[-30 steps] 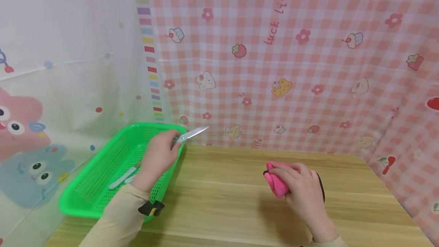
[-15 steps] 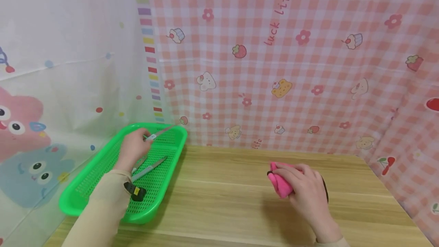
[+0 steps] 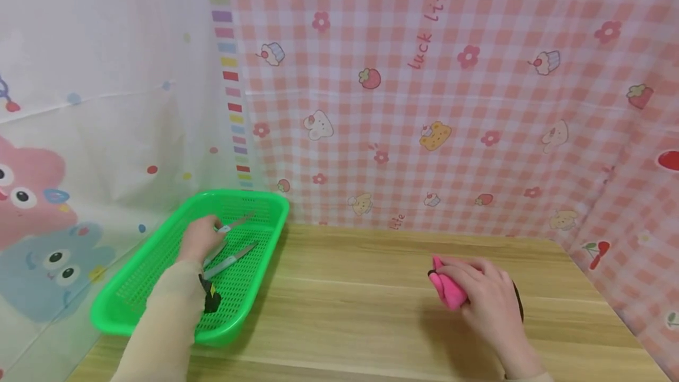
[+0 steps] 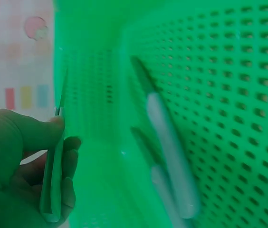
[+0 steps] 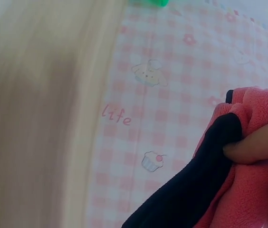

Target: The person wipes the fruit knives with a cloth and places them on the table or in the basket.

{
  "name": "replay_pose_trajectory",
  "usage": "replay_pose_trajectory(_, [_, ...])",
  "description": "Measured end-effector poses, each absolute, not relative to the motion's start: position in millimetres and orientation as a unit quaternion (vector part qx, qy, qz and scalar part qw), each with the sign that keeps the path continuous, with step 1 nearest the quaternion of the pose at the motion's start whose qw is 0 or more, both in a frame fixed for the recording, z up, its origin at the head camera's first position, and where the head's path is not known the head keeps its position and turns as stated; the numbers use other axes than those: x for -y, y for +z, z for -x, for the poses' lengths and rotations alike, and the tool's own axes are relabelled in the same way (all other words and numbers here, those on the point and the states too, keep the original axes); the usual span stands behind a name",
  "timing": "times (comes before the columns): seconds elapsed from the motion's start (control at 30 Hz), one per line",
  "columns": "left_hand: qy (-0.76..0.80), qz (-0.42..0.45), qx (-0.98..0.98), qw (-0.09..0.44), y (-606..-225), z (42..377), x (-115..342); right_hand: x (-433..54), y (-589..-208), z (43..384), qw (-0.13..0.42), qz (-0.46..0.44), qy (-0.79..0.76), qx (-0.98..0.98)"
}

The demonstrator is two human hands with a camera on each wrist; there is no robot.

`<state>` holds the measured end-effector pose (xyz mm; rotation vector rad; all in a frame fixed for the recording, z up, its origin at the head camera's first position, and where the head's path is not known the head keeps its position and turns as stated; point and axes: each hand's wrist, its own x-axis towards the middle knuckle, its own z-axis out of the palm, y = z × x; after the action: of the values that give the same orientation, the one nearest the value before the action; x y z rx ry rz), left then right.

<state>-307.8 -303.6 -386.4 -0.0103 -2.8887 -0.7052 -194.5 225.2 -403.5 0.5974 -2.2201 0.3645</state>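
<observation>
My left hand [image 3: 200,240] is inside the green basket [image 3: 106,318], gripping a folding knife [image 4: 53,183] by its pale blue handle. The knife's blade is out and points toward the basket's far end. Two similar knives [image 4: 169,147] lie unfolded on the basket floor beside that hand, blades out. Over the right part of the table, my right hand [image 3: 490,302] holds a bunched pink cloth [image 3: 448,291] with black edging [image 5: 186,185]. Its thumb presses on the edging in the right wrist view. Part of the cloth is hidden under the fingers.
The wooden table [image 3: 339,311] runs between the basket and my right hand. A pink checked curtain [image 3: 398,105] hangs behind it, and a white printed sheet [image 3: 116,134] hangs close along the left side of the basket.
My left hand has moved left and down into the basket with the knife, uncovering the knives lying there. My right hand has shifted slightly right, still holding the cloth.
</observation>
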Motion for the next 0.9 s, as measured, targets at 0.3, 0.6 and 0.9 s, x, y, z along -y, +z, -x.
replay_pose_trajectory(0.3, [-0.214, -0.008, 0.975, 0.053, -403.9, 308.0, 319.2, -235.4, -407.0, 197.8, 0.381, -0.232, 0.122, 0.887])
replay_pose_trajectory(0.6, [-0.188, -0.01, 0.982, 0.004, -406.6, 304.2, 317.2, -237.5, -408.5, 199.4, 0.372, -0.233, 0.126, 0.89])
replay_pose_trajectory(0.9, [-0.148, -0.026, 0.988, -0.039, -405.9, 301.8, 313.3, -234.1, -410.9, 206.1, 0.375, -0.248, 0.138, 0.883])
